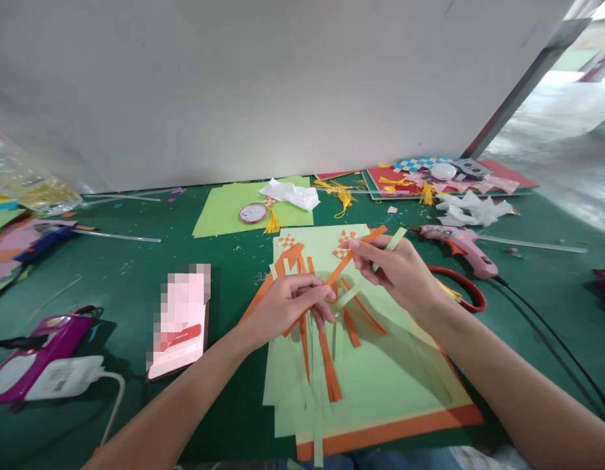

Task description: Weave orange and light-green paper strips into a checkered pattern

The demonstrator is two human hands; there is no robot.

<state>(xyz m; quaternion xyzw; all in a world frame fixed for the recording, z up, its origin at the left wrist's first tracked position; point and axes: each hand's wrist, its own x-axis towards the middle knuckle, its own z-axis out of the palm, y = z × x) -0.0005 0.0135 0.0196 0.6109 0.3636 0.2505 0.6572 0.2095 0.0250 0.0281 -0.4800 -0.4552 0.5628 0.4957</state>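
Right hand [397,271]: fingers closed in a pinch on a light green paper strip [395,240], the strip's free end sticking up and away past the knuckles; thumb and forefinger also meet an orange strip [354,254] that runs diagonally up toward the far right.

Left hand [287,303]: palm down, fingers curled narrow over a bundle of orange and green strips [326,365] that fan out toward the person; fingertips appear to nip one strip near the centre, though which colour cannot be told from this angle; the two hands sit near each other, not touching.

Beneath both hands: light green sheets [404,378] stacked on an orange sheet [395,431] whose edge shows along the near side; two small orange-and-green woven checker patches [344,245] at the far end of the green sheet, just beyond the right hand.

Outward on the green table mat [136,274]: a phone [179,326] left of the left forearm; a pink glue gun [459,245] right of the right hand, its black cord trailing toward the near right; a red loop, probably a scissor handle [466,290], partly hidden behind the right wrist; a purple device [38,359] with a white charger at far left; a second green sheet [233,209] farther back carrying a round badge [253,213] with a yellow tassel and crumpled white paper [290,194]; more coloured card and woven pieces [429,173] at the back right by the white wall.
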